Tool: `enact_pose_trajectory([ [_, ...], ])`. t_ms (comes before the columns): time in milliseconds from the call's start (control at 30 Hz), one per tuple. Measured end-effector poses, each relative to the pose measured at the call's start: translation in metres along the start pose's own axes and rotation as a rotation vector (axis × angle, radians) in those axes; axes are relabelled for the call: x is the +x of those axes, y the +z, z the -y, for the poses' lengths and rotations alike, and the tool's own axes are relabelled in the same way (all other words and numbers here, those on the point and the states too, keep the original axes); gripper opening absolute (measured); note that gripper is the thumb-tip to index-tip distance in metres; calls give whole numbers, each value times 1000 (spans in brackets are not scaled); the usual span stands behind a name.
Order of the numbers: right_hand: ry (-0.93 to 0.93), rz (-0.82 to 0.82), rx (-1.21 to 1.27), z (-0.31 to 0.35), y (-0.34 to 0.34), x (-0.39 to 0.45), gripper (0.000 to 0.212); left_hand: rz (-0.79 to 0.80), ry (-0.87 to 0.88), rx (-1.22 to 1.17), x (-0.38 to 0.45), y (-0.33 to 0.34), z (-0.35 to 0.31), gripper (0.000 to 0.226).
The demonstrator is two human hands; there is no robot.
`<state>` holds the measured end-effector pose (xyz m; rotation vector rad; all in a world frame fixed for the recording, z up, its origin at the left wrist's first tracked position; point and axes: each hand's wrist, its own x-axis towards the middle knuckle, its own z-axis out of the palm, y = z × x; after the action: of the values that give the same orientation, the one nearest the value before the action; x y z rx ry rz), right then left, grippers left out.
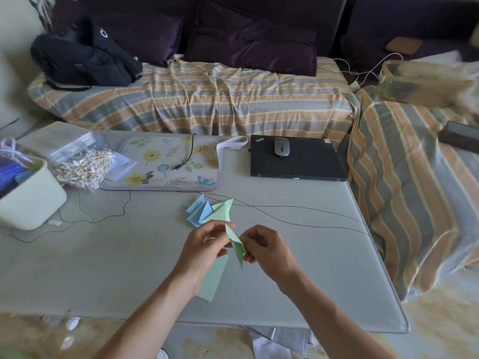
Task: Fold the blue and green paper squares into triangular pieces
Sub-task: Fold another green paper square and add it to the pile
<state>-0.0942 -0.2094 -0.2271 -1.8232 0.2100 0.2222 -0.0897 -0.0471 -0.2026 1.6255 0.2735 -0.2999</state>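
Both hands hold one folded green paper point(236, 245) above the table point(129, 268): left hand point(207, 246) and right hand point(264, 246) pinch it, with folded blue pieces point(197, 211) and green pieces point(220, 212) lying just beyond

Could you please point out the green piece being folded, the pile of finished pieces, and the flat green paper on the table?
green piece point(236, 244): head view, middle of the fold held between both hands.
finished pile point(207, 210): head view, where blue meets green.
flat green paper point(213, 279): head view, bare middle beside the left wrist.
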Motion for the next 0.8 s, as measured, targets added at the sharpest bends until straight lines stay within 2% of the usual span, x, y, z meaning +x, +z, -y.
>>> enact_pose_trajectory([
  [233,-46,164,-96,1,5,-4,30,-223,122,262,4,1,11,16],
  [367,-55,111,-98,2,8,-3,36,-253,157,335,3,0,10,13],
  [467,-38,98,72,2,6,-1,49,-265,155,365,4,-2,12,14],
  [600,-21,89,152,5,4,-2,33,-228,147,409,4,-1,13,12],
  [800,-83,-4,-78,-6,6,3,11,-158,186,412,5,-1,18,7],
])
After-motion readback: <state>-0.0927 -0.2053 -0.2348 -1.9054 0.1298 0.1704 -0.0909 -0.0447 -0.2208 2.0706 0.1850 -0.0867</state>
